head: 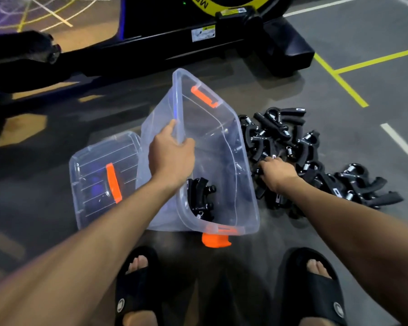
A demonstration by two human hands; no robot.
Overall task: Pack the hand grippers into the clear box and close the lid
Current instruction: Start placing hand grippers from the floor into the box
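Note:
The clear box (212, 128) with orange latches is tilted up on its right side on the floor. My left hand (171, 155) grips its raised left rim. A few black hand grippers (201, 198) lie inside at the low near end. A pile of several black hand grippers (299, 147) lies on the floor just right of the box. My right hand (277, 174) rests on the near part of that pile, fingers curled around one gripper. The clear lid (99, 177) with an orange handle lies flat to the left of the box.
A black exercise machine base (198, 41) stands behind the box. My feet in black slides (137, 285) are close in front. Yellow and white floor lines (339, 78) run at the right. An orange latch (216, 240) hangs open at the box's near end.

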